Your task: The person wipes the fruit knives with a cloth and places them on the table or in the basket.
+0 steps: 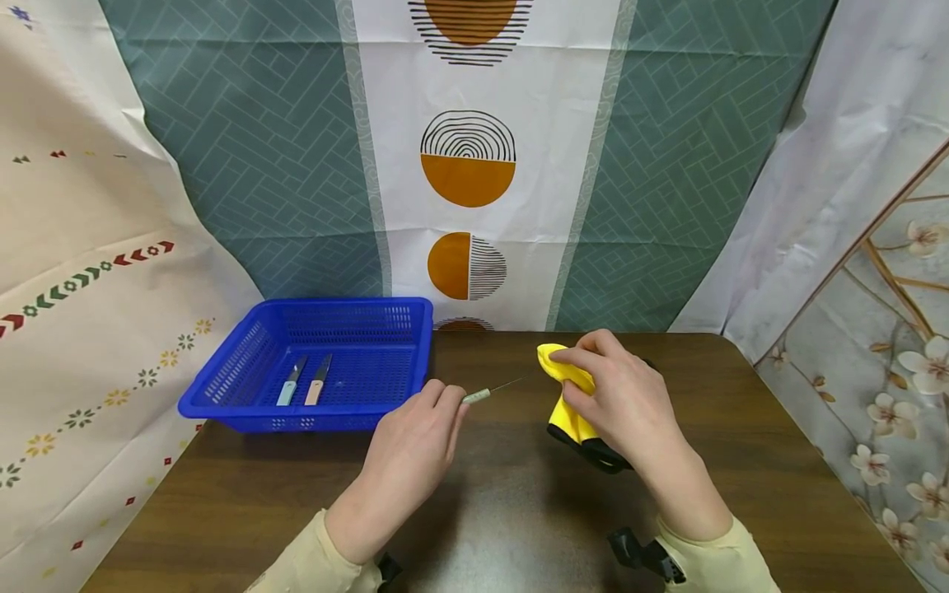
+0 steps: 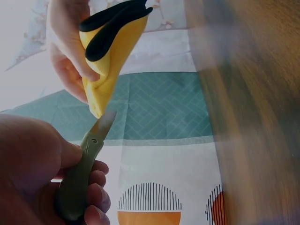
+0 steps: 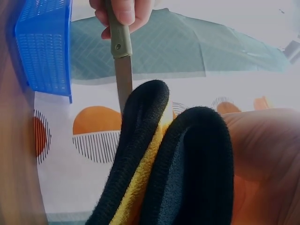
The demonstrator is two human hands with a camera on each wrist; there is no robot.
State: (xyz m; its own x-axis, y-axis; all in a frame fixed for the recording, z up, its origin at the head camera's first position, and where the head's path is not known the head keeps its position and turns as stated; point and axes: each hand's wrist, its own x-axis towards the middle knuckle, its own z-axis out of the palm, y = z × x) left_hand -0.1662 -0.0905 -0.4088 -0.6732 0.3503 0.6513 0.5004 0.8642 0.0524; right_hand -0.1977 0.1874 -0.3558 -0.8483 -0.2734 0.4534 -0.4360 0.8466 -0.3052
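My left hand [image 1: 415,445] grips the green handle of a small knife [image 1: 477,396], its blade pointing right. In the left wrist view the knife [image 2: 79,180] shows a green handle with a rivet and a short blade. My right hand [image 1: 623,395] pinches a yellow cloth [image 1: 571,422] with black edging, folded and hanging down. The blade tip is close to the cloth; whether they touch I cannot tell. In the right wrist view the cloth's black edge [image 3: 206,140] covers part of the blade [image 3: 123,79].
A blue plastic basket [image 1: 426,354] stands at the left back of the brown wooden table [image 1: 489,527]. Inside it lie a knife with a light blue handle [image 1: 286,393] and one with a pink handle [image 1: 315,392]. Patterned curtains [image 1: 645,206] hang behind and at both sides.
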